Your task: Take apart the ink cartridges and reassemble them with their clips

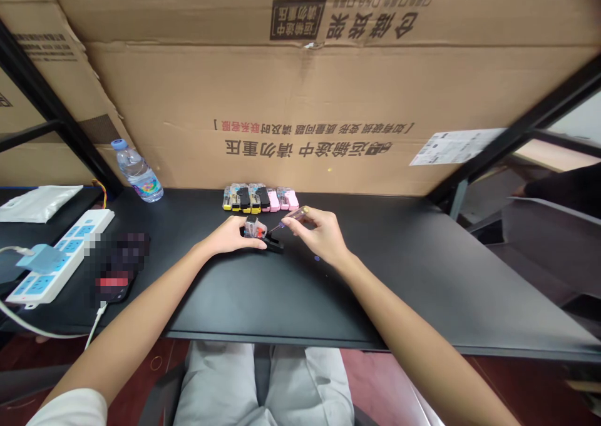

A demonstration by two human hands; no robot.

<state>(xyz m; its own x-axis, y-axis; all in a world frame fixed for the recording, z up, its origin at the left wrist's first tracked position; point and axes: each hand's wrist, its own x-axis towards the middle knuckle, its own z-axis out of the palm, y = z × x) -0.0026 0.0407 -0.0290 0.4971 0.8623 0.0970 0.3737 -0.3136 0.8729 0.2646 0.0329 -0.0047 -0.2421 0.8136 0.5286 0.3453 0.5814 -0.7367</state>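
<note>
My left hand (231,236) is closed around a small device (254,228) with a clear grey body, a black top and a red part inside. A black piece (273,243) sticks out from the device's lower right side, close to the table. In my right hand (321,233) is a small screwdriver (295,214) with a see-through handle, held between thumb and fingers. Its thin shaft points down and left at the device; whether the tip touches is too small to tell. Beyond my hands stands a row of several similar small devices (256,198) in yellow, black and pink.
A water bottle (137,171) leans at the back left. Along the left lie a white power strip (89,238) with a plugged-in charger (42,260), a phone (123,263) on a cable and a white packet (40,203). A cardboard sheet (300,94) walls off the back.
</note>
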